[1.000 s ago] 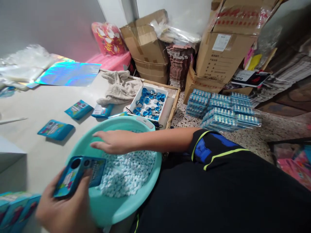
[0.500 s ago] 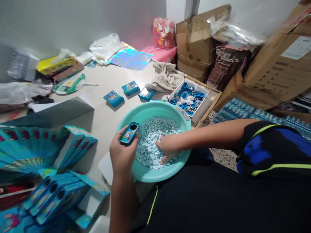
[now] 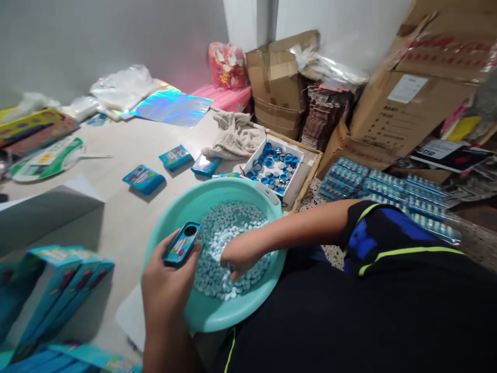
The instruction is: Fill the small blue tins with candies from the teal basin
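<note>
My left hand (image 3: 169, 282) is wrapped round a small blue box (image 3: 182, 244) with a round dark hole near its top end. It holds the box over the left side of a turquoise basin (image 3: 217, 315). Many small pale tablets (image 3: 233, 212) lie in the basin. Among them is my right hand (image 3: 243, 254), fingers curled and pointing down into the tablets. Its fingertips are partly hidden, and what they grip cannot be made out.
Blue boxes (image 3: 143, 178) and a grey cloth (image 3: 235, 135) lie behind the basin. A white tray (image 3: 298, 150) holds blue caps. Tall blue cartons (image 3: 50, 290) stand at left. Cardboard boxes (image 3: 404, 111) and wrapped blue packs (image 3: 345, 178) are at right.
The view has shifted, so the scene sits further left and lower. My right hand's fingers, spread in the tablets before, are now drawn together. My left hand still holds the box.
</note>
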The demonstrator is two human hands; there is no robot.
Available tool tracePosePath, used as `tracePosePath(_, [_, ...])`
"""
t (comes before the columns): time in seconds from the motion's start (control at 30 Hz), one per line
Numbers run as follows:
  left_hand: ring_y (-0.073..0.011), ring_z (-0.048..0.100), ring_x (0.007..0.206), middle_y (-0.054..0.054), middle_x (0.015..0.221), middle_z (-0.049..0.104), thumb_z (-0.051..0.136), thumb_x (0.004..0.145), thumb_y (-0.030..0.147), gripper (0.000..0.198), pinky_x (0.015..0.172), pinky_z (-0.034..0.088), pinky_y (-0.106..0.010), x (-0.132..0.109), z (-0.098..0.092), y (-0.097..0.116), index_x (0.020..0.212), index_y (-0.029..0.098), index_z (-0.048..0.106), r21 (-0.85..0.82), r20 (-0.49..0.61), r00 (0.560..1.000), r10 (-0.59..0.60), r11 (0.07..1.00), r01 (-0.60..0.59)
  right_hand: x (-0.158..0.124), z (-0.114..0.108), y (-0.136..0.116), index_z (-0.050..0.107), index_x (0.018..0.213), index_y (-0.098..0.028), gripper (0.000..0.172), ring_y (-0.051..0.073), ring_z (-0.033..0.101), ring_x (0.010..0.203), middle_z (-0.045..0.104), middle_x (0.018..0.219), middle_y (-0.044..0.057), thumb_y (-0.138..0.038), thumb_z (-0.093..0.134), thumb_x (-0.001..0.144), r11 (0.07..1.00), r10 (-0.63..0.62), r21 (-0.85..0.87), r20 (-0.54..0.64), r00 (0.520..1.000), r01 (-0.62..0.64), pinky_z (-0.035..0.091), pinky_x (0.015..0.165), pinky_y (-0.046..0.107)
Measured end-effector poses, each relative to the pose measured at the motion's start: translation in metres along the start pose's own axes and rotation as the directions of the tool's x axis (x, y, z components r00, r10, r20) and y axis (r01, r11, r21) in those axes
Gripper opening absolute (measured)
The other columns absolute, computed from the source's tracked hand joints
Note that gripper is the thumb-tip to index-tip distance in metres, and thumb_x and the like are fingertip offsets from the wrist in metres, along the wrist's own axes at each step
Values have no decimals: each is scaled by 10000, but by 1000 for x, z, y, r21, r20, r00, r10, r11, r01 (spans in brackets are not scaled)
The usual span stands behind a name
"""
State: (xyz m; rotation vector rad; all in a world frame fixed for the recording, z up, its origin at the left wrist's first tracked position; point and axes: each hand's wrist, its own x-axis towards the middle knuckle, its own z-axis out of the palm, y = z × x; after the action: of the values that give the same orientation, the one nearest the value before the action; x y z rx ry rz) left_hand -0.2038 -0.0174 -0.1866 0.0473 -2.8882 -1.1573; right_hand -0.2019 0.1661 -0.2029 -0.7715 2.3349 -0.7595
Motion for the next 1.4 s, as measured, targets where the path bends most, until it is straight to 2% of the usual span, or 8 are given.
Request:
tracePosePath(0.07, [-295,747,916,-55,999,782,771,700,547,658,747,579,-345,3,0,-1,1283,246,725,47,39,999,-34,998,32,-7,-15,-2,700,833,-185,122,134,503,594,608,670,-30,-245,805,849,996,-77,45,33,997,75,356,536,254])
tracePosePath(0.2, [-315,745,919,-76,1019,783,752,675,571,683,760,587,-372,10,1,-11,1266,230,729,61,122,992,20,998,-28,-26,-37,-3,708,964,-155,78,136,570,711,629,755,-23,-223,707,926,955,-91,260,-213,973,146,413,628,230])
tracePosePath(0.43, [-308,755,914,-95,1012,788,810,705,510,574,861,623,-401,10,6,-20,1166,175,742,3,253,948,195,979,-202,-25,-43,-13,666,931,-173,126,138,612,871,674,904,-13,-279,732,918,744,73,541,-650,756,393,462,801,232])
tracePosePath(0.5, [-303,751,938,-104,1046,786,801,741,499,546,907,615,-419,4,8,-18,1165,162,737,-24,266,927,264,963,-268,-17,-37,-17,638,913,-184,208,142,608,843,665,885,-9,-372,727,907,641,155,616,-688,709,458,481,786,246])
tracePosePath(0.73, [-263,744,1039,-108,1163,770,787,819,318,455,980,602,-414,-8,14,-19,1253,199,719,-190,211,864,458,886,-423,-1,-16,-16,541,935,-220,386,131,587,681,611,762,-32,-533,715,791,351,329,765,-641,694,540,492,632,247])
tracePosePath(0.9, [-276,737,1101,-125,1216,757,788,816,245,465,985,604,-418,-11,14,-22,1269,182,701,-214,172,821,544,835,-508,-2,-11,-14,545,882,-226,283,140,600,708,614,740,-31,-477,661,825,408,294,754,-642,708,515,508,691,268])
tracePosePath(1.17, [-223,756,1016,-80,1132,767,810,824,237,414,895,618,-336,-17,12,-17,1211,197,670,-239,84,856,510,845,-479,-9,-11,-14,547,851,-233,233,169,625,807,631,815,3,-455,619,838,483,234,704,-676,699,520,530,812,326])
tracePosePath(1.4, [-238,734,1122,-104,1203,762,749,898,241,363,1031,593,-400,-17,13,-18,1252,187,690,-259,97,809,580,800,-542,-15,-8,-11,643,888,-223,262,195,658,991,681,938,36,-434,528,991,548,58,575,-751,658,607,508,1008,391])
